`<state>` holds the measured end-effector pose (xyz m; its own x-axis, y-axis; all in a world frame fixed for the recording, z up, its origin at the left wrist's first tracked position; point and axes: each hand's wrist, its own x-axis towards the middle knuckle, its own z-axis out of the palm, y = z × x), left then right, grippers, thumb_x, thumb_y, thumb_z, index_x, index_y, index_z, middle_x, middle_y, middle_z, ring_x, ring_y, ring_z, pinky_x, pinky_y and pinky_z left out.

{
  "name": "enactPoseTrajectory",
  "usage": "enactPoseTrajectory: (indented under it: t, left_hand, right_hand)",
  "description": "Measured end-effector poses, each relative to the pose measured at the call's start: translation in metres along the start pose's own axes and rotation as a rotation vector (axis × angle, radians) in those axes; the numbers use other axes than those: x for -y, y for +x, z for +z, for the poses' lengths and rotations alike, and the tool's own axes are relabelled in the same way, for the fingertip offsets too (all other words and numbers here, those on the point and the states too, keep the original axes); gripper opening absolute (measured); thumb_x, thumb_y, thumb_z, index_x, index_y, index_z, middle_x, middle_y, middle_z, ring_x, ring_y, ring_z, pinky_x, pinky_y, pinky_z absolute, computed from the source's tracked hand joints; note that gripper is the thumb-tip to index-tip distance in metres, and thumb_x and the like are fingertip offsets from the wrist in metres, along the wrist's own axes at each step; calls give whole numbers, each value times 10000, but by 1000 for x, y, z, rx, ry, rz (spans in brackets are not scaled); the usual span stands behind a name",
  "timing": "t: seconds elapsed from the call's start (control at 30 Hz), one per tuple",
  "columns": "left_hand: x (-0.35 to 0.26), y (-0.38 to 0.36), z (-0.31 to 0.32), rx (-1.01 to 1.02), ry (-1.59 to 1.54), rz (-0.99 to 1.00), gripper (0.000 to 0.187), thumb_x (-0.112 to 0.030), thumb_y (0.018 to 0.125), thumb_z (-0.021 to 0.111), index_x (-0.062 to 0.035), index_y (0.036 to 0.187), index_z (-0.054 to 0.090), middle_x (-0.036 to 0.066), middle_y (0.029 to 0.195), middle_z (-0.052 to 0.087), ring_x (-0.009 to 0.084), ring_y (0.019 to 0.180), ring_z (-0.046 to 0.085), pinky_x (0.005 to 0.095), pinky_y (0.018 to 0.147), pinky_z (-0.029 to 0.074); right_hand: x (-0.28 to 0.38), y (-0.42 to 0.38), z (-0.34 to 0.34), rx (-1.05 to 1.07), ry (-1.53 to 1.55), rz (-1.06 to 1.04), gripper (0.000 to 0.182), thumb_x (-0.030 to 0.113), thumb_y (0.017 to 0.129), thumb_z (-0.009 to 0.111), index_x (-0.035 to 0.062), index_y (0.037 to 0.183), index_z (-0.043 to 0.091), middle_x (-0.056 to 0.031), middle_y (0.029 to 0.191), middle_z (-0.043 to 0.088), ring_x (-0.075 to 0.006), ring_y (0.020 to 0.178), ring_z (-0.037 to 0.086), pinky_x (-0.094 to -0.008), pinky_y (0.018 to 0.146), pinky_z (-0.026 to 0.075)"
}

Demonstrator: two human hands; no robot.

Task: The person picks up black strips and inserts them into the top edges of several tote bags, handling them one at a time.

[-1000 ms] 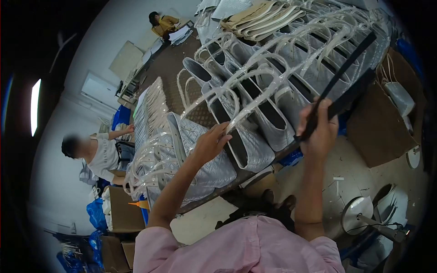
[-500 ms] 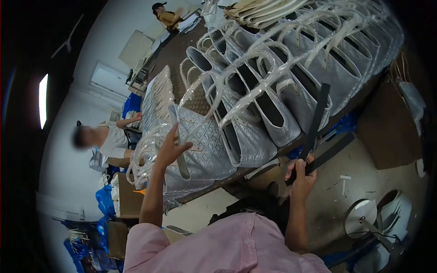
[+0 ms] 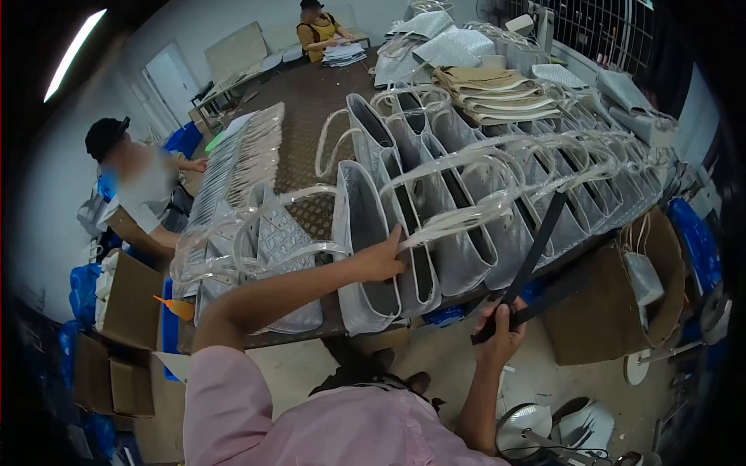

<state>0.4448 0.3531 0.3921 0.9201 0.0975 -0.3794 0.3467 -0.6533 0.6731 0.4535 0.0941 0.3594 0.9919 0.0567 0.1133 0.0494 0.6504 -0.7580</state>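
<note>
Rows of silver tote bags with clear-wrapped handles stand on the table. My left hand (image 3: 381, 262) reaches across the mouth of the nearest silver tote bag (image 3: 354, 210), its fingers bent at the right rim, where they appear to grip the edge. That bag stands upright with its dark grey inside showing. At the table's front edge, my right hand (image 3: 501, 332) is closed around long black strips (image 3: 538, 247). One strip points up towards the bags; another slants off to the right. To the left, a patterned silver bag (image 3: 289, 241) leans with its handles spread.
Fringe-like pale strips (image 3: 245, 155) lie at the table's left, near a seated person (image 3: 144, 186). Another person (image 3: 317, 35) works at the far end. Folded tan pieces (image 3: 497, 95) rest on the bags. A cardboard box (image 3: 598, 311) stands on the right.
My left hand has moved right, from beside the patterned bag to a bag's rim. That bag now stands open and upright. My right hand still holds the strips. The view has turned and tilted up.
</note>
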Motion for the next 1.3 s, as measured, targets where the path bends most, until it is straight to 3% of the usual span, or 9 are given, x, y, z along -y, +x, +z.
enactPoseTrajectory:
  t: [0.2,0.4,0.47,0.57,0.7,0.9,0.97,1.17,1.3]
  left_hand:
    - [-9,-7,-49,277,450,165,885,-456,807,526,88,1325,58,303,1084,509,381,964,538,364,845,403]
    - [17,-3,-81,388,402,520,632,-234,765,591,91,1218,294,238,864,588,333,860,578,379,699,440]
    - [12,-12,-96,343,448,550,291,-221,842,499,13,1012,525,181,874,604,310,875,579,373,742,429]
    - [21,-4,-126,465,445,632,242,-215,855,479,18,874,542,167,831,601,320,819,577,386,708,430]
    - [70,41,-177,154,573,678,240,-212,869,479,16,870,555,174,786,590,319,772,574,387,679,431]
    - [101,53,-196,-262,336,903,246,-165,822,566,-48,1033,523,132,971,572,294,803,582,367,690,457]
    - [97,54,-188,-391,439,1123,329,-179,795,595,-86,1094,492,88,1027,550,260,842,583,342,692,471]
    - [96,81,-192,-350,802,1289,303,-157,759,618,-116,1048,535,27,972,568,253,842,568,340,695,466]
    - [95,88,-201,-374,644,1443,188,-175,767,612,-85,931,593,47,898,589,267,812,565,364,712,450]
  right_hand:
    - [3,-36,66,80,-65,44,299,100,853,517,35,1133,436,-124,774,594,-150,523,530,-246,441,436]
    - [-50,-29,160,149,-60,276,336,79,862,482,-6,1180,412,-165,861,618,-130,524,543,-251,452,444]
    - [-67,-10,176,90,-34,277,343,85,859,491,-6,1181,417,-153,842,617,-126,515,536,-247,450,442]
    - [-84,0,178,47,-210,295,345,99,852,512,-10,1170,436,-130,793,614,-119,499,523,-244,450,439]
    - [-86,0,178,63,-551,251,333,113,842,534,-17,1143,476,-87,713,606,-99,487,512,-227,433,413]
    - [-88,9,198,133,-792,284,326,110,848,518,-11,1150,501,-50,694,608,-74,497,513,-208,422,393]
    - [-89,8,201,159,-810,308,321,112,850,515,-13,1147,510,-43,688,610,-70,502,514,-208,421,393]
    - [-80,11,218,268,-940,369,324,113,849,544,-5,1150,519,-52,702,612,-80,510,523,-188,433,397]
    - [-58,1,215,195,-1197,329,261,110,842,526,11,1082,541,-79,747,621,-144,614,598,-258,533,447]
